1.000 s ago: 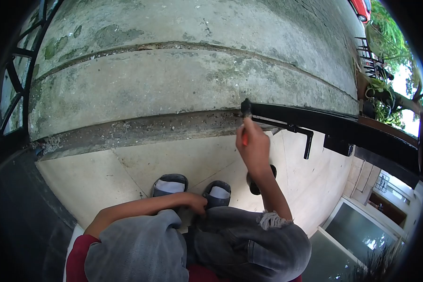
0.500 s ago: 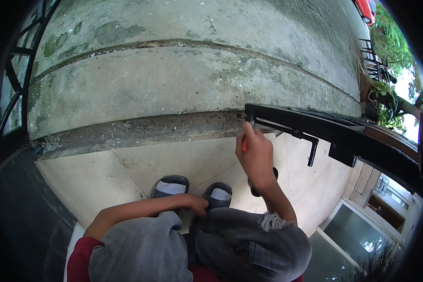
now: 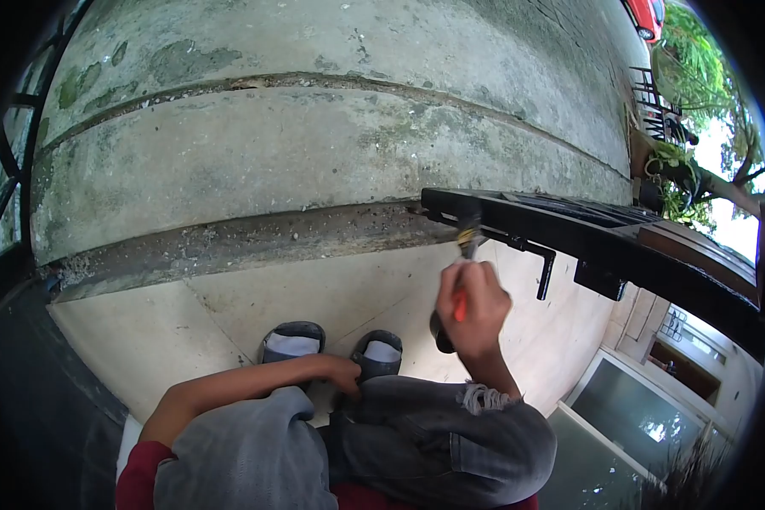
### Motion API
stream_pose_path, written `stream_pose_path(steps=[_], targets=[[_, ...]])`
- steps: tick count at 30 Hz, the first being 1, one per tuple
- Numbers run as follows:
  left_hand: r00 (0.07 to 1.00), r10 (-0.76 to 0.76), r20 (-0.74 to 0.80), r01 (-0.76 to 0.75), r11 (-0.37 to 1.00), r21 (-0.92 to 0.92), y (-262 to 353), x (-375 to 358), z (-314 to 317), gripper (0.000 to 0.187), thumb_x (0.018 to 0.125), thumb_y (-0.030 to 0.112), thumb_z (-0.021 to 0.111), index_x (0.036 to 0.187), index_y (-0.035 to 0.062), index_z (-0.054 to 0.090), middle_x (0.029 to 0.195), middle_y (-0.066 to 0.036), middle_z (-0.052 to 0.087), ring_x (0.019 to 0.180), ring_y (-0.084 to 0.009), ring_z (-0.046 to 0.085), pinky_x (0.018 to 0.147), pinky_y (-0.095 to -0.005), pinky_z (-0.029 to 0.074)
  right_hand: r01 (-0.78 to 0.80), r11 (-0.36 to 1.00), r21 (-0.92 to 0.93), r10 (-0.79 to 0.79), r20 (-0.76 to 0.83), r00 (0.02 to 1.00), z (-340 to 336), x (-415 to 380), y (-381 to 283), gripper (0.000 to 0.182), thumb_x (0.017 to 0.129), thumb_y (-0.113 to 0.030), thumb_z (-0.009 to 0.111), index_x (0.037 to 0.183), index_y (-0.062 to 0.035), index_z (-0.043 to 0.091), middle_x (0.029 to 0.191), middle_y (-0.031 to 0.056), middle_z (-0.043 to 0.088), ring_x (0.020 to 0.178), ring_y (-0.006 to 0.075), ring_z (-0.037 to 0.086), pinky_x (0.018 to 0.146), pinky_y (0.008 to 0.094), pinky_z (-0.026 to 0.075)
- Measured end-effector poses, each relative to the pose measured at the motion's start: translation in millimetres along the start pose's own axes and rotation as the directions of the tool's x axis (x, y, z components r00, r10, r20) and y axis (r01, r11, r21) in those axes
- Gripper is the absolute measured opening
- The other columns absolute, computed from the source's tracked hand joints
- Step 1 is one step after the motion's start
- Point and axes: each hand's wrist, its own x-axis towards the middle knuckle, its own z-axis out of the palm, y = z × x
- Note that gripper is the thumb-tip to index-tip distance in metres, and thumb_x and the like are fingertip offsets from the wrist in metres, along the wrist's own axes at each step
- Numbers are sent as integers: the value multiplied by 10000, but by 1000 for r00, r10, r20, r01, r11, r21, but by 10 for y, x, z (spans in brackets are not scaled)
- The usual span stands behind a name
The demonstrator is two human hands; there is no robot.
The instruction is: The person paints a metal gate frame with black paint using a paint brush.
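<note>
My right hand (image 3: pixel 474 304) is closed around the red handle of a paintbrush (image 3: pixel 467 240). The brush's dark bristles are against or just in front of the near end of a black metal gate (image 3: pixel 518 223); exact contact is blurred. A bent black latch handle (image 3: pixel 546 274) hangs from the gate to the right of my hand. My left hand (image 3: pixel 343 374) rests by my knees, near a dark sandal; its fingers are partly hidden.
Pale floor tiles (image 3: pixel 229 310) lie under my sandalled feet. Beyond is a concrete step (image 3: pixel 272 161). Another black gate (image 3: pixel 13 170) stands at the far left. A red car (image 3: pixel 646 17) and plants are at the upper right, glass panels at the lower right.
My right hand has moved down and slightly right with the brush, and the bristles now show. The whole view has shifted slightly. My left hand stays by the knees.
</note>
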Motion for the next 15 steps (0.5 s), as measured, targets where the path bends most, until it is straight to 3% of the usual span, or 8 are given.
stream_pose_path(steps=[1,5,6,7,9,10,13,15], targets=[[1000,5,1,-5,1000,-5,37,-8,-4,614,778,508,723,996,-67,715,872,-204,712,759,-329,707,606,-432,559,-20,999,47,24,-93,995,-48,-18,13,142,832,-40,685,821,-93,553,701,104,527,541,295,596,491,388,501],[999,-43,21,43,999,10,15,-43,-36,630,773,523,729,998,-65,716,876,-203,712,749,-327,705,598,-428,559,66,998,12,-66,-6,998,-68,-135,-77,198,773,50,698,747,-84,555,658,69,498,469,251,534,427,343,455],[999,-32,5,32,999,-24,1,-18,-1,632,774,526,730,999,-65,716,881,-207,712,748,-326,705,596,-428,560,183,983,16,-177,-188,966,-215,-92,-109,200,756,46,693,742,-95,552,663,60,492,452,244,521,411,338,439],[1000,-27,5,28,999,-30,-19,27,14,632,774,526,730,999,-65,716,881,-207,712,748,-326,705,596,-428,560,9,999,31,0,-270,963,-197,-205,35,211,726,24,705,745,-106,539,667,58,495,456,250,526,415,343,443],[1000,-13,3,13,1000,-10,-54,45,35,634,779,521,733,1015,-67,715,898,-215,712,757,-325,706,596,-427,559,77,996,44,-75,-40,996,-114,-227,82,196,760,87,686,720,-38,541,699,100,580,506,214,573,472,333,461],[1000,-14,1,14,1000,8,-54,26,-2,634,779,521,733,1015,-67,715,898,-215,712,757,-325,706,596,-427,559,102,987,-125,-96,52,994,-60,-247,7,210,750,81,687,712,-53,530,678,85,548,489,212,548,462,337,458],[999,-39,-7,39,999,-12,38,-28,-21,628,784,515,732,1018,-67,716,916,-214,715,778,-326,708,606,-432,565,162,981,-106,-182,-220,958,-206,-339,50,198,767,-16,711,736,-109,539,654,64,479,462,222,538,403,321,432],[997,-78,24,77,997,10,89,-84,-31,629,789,514,731,1028,-68,715,940,-214,716,801,-328,711,619,-440,578,179,978,-107,-191,-108,976,-243,-355,90,194,764,0,706,725,-94,542,663,62,492,468,206,534,399,317,424]])
